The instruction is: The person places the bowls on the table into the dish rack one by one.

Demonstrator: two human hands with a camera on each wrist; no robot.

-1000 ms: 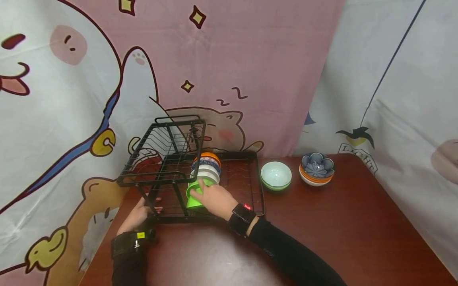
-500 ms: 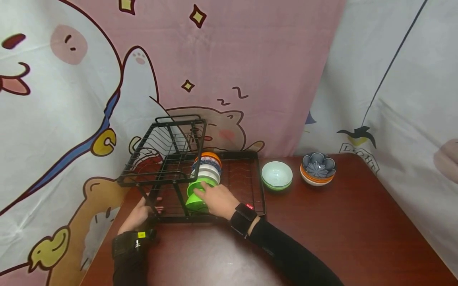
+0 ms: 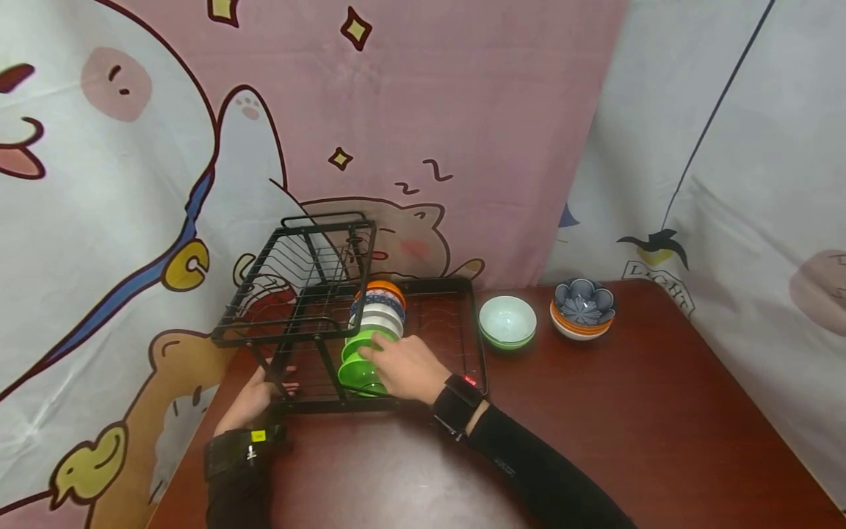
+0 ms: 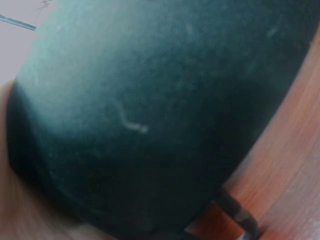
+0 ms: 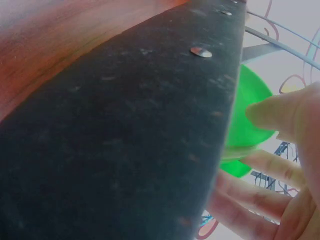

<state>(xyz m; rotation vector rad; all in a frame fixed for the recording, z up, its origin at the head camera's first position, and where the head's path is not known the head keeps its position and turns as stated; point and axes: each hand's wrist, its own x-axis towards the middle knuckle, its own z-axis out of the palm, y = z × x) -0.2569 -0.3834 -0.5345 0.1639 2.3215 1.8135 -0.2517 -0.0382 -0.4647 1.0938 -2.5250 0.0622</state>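
A black wire dish rack [image 3: 320,351] with a raised upper tier stands on the table. In its lower tray, bowls lean on edge in a row: an orange one [image 3: 386,288], blue-patterned and white ones, then a green bowl [image 3: 357,344]. Foremost is another green bowl [image 3: 357,376], tilted with its inside showing; my right hand [image 3: 411,367] pinches its rim. In the right wrist view the thumb lies against green plastic [image 5: 252,107], fingers below the rim. My left hand [image 3: 254,397] grips the rack's front left post. A dark rack bar [image 4: 160,120] fills most of the left wrist view.
Right of the rack sits a pale bowl stacked in a green one [image 3: 507,323]. Farther right, a grey flower-shaped bowl [image 3: 581,303] tops a stack with orange and white bowls. A printed cloth [image 3: 502,147] hangs right behind the table [image 3: 595,419].
The front green bowl has tipped so that its open inside now faces forward, with my right hand at its rim moving slightly. My left hand stays at the rack post.
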